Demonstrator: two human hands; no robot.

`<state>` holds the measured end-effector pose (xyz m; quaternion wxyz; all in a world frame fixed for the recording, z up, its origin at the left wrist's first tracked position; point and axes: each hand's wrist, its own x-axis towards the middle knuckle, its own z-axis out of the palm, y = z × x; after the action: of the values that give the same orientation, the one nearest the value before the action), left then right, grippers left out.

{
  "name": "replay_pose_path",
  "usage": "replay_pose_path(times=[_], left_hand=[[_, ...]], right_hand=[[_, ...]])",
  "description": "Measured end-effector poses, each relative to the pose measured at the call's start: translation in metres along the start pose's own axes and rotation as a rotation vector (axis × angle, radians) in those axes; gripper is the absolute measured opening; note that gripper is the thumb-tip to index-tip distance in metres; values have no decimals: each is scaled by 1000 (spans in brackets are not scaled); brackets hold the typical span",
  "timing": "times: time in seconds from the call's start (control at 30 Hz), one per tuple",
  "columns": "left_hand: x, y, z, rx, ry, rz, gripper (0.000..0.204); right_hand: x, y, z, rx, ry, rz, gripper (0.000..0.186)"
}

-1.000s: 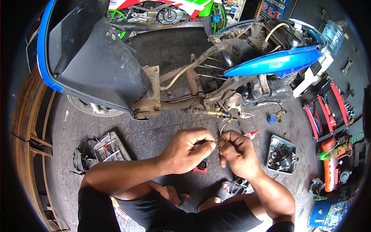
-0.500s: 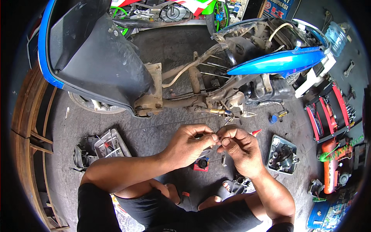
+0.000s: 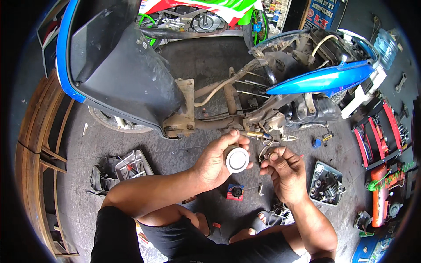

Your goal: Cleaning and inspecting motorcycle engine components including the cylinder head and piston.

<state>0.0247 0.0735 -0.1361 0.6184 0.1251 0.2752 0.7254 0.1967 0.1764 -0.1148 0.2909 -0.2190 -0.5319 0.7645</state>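
My left hand [image 3: 219,162] is closed round a round silvery metal part [image 3: 237,161], like a piston, its flat ringed face turned up. Just right of it, my right hand [image 3: 283,173] pinches a small thin metal piece [image 3: 272,156], too small to make out, between thumb and forefinger. Beyond both hands stands a partly stripped blue scooter, its bare frame [image 3: 208,124] exposed and its blue side panel [image 3: 320,79] at the right. On the floor below my hands lie a red box [image 3: 234,196] with a black round part on it and a small bolt [image 3: 260,190].
A tray of tools [image 3: 133,160] lies at left, a tray of engine parts [image 3: 325,188] at right. Wooden benches [image 3: 33,184] line the left edge. A red tool rack [image 3: 377,129] and orange compressor [image 3: 379,201] stand at right. Another motorbike [image 3: 201,22] is behind the scooter.
My hands have drawn apart. My left hand has turned and risen, bringing the round metal part into view; my right hand has shifted rightward. The whole view has moved slightly.
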Motion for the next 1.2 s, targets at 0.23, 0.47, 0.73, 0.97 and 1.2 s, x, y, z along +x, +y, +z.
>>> replay_pose_path(times=[0.23, 0.47, 0.73, 0.97, 1.2], left_hand=[[-9, 9, 17, -38, 137, 133, 27], [-42, 4, 25, -63, 172, 135, 44], [-79, -45, 30, -139, 259, 211, 39], [-79, -63, 1, -186, -34, 175, 49], [-86, -72, -3, -124, 64, 274, 62]], right_hand=[[-8, -2, 11, 204, -106, 59, 16], [-21, -7, 21, 106, -138, 61, 15], [-31, 0, 41, 138, -233, 207, 15], [-42, 15, 29, 7, -116, 241, 13], [-54, 6, 36, -11, -164, 173, 10]])
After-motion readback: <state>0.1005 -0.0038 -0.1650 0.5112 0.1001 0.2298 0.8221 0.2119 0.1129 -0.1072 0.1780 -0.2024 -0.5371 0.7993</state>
